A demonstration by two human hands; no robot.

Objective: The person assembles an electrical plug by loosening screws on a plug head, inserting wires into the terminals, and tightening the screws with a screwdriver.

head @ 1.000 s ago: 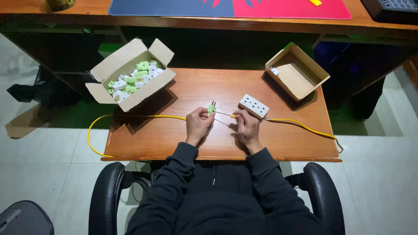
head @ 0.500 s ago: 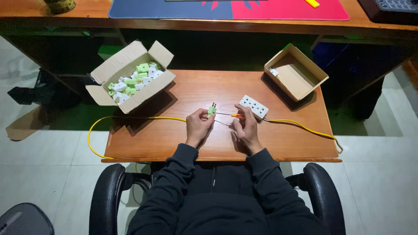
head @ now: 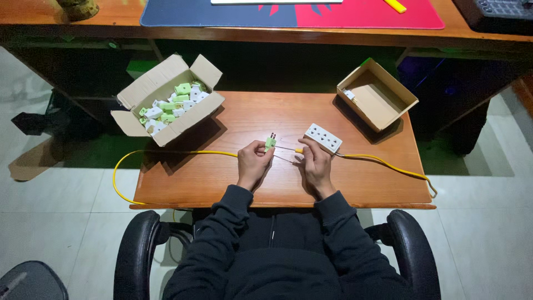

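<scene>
Nearest to me are my dark sleeves and the black armrests of the chair [head: 139, 244], with the edge of the small wooden table [head: 222, 189] just beyond. My left hand [head: 252, 164] is closed around a small green plug [head: 270, 143], pinching it so that its metal prongs stick up past my knuckles. My right hand [head: 315, 165] rests on the table just beside it, fingers curled around the end of the yellow cable [head: 383, 162]; I cannot tell exactly how the fingertips grip it. Thin wires run between the two hands. The cable trails off to the right edge of the table, and another length loops out from the left hand over the left edge. Just past my right hand lies a white power strip [head: 323, 138], flat on the tabletop. Farther back on the left sits an open cardboard box [head: 133, 119] full of green and white plugs, and on the right a near-empty cardboard box [head: 383, 108]. Beyond them runs a long desk [head: 111, 25] carrying a blue and red mat [head: 344, 14].
</scene>
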